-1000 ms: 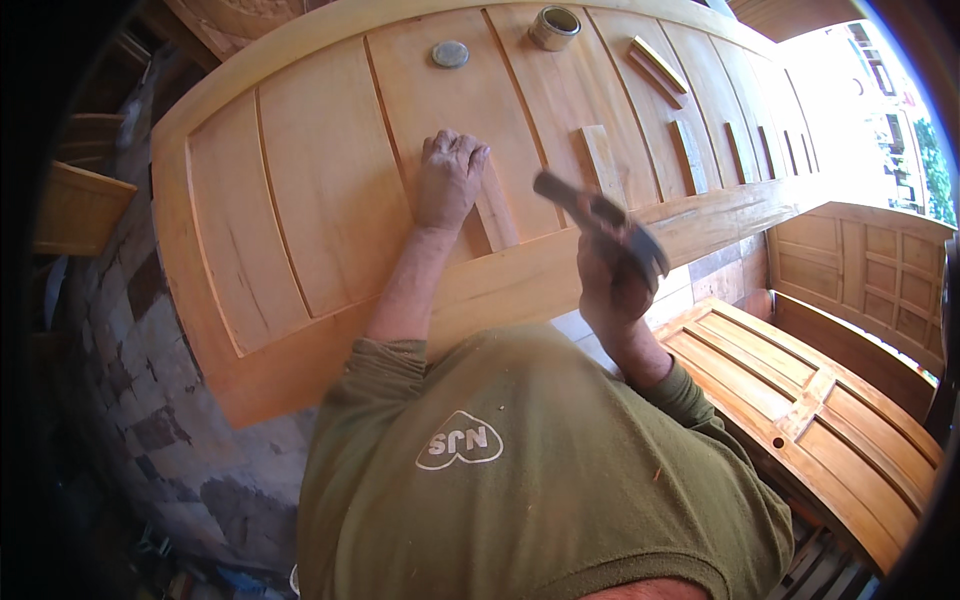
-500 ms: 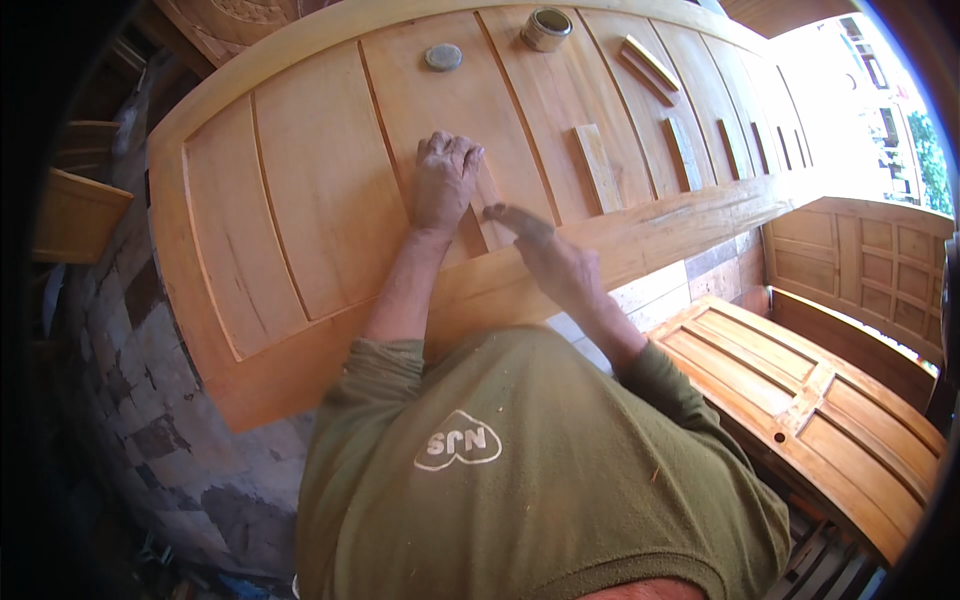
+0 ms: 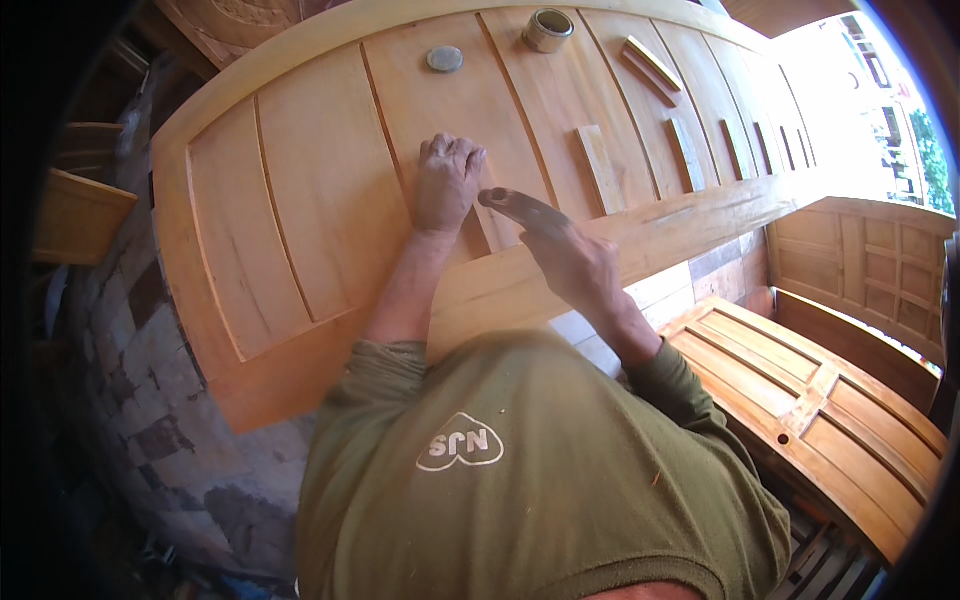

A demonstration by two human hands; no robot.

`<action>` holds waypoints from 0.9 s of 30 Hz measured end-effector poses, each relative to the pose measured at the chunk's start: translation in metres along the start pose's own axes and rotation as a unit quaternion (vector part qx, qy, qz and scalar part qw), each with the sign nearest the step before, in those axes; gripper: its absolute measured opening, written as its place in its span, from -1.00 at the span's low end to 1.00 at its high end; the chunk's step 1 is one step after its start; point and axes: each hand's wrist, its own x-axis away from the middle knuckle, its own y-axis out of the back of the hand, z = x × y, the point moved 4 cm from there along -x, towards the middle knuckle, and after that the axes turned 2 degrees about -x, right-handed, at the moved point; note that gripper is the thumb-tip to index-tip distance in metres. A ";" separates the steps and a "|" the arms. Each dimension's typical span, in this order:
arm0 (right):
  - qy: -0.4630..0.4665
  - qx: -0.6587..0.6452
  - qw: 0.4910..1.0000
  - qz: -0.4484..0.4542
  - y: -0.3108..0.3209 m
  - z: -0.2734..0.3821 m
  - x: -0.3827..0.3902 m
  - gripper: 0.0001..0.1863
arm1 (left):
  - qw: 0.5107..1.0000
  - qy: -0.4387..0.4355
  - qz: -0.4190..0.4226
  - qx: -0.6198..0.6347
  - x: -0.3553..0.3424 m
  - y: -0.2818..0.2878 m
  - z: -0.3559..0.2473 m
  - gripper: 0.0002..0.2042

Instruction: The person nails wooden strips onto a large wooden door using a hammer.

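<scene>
My left hand (image 3: 450,182) is closed, resting on a large wooden panel door (image 3: 320,190). Its fingers pinch a small wooden strip (image 3: 472,232), mostly hidden beneath the hand, near the door's near rail. My right hand (image 3: 578,262) grips a dark tool that looks like a hammer (image 3: 520,210). The tool's rounded end is raised close beside the left fingers and points toward them. Its far side and the rest of its handle are hidden by the right hand.
On the door lie a round lid (image 3: 444,59), an open tin (image 3: 548,31), a pair of thin strips (image 3: 652,70) and several short wooden pieces (image 3: 598,168) along the near rail. Another panelled door (image 3: 760,350) lies lower at the right. Patchy tiled floor (image 3: 150,400) shows at left.
My right hand and the hammer have lifted slightly, and the tool's end shows more sharply. My left hand has stayed nearly in place.
</scene>
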 end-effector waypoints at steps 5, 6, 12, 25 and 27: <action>0.095 -0.094 0.978 -0.163 0.013 0.012 0.006 -0.52 | 1.000 0.011 -0.014 0.025 0.001 -0.002 -0.001 -0.88; 0.028 -0.054 0.996 -0.066 -0.008 0.003 0.007 -0.57 | 0.999 0.013 -0.022 0.040 0.000 -0.003 -0.001 -0.87; -0.010 -0.045 0.997 -0.061 0.006 0.010 -0.005 -0.59 | 1.000 0.005 -0.010 0.005 0.003 -0.002 0.003 -0.89; 0.057 -0.051 0.988 -0.136 0.003 0.007 0.001 -0.51 | 0.999 0.013 -0.009 0.043 0.000 -0.001 -0.001 -0.90; 0.054 -0.038 0.991 -0.119 -0.008 0.002 0.005 -0.51 | 1.000 0.014 -0.012 0.021 0.001 -0.002 -0.003 -0.89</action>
